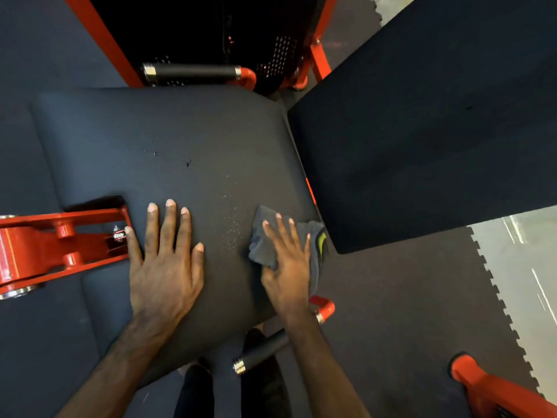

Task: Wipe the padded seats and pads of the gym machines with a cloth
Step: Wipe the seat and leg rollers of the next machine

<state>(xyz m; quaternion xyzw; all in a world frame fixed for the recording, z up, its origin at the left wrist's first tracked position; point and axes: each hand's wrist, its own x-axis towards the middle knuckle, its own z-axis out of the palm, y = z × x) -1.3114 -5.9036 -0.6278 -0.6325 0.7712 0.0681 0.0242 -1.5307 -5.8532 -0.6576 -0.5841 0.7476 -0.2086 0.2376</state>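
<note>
A black padded seat [168,146] of an orange-framed gym machine fills the middle of the view. Small wet droplets [230,227] speckle it between my hands. My left hand [164,267] lies flat on the seat's near left part, fingers spread, holding nothing. My right hand [287,267] presses a grey cloth [265,236] with a yellow-green mark onto the seat's near right edge. To the right, a second black pad [422,131], the back pad, angles away from the seat.
An orange frame arm [54,248] juts in at the left by my left thumb. Black grip handles sit beyond the seat [193,73] and below it [262,351]. An orange frame foot [488,384] stands at the lower right on the dark interlocking floor mats [407,297].
</note>
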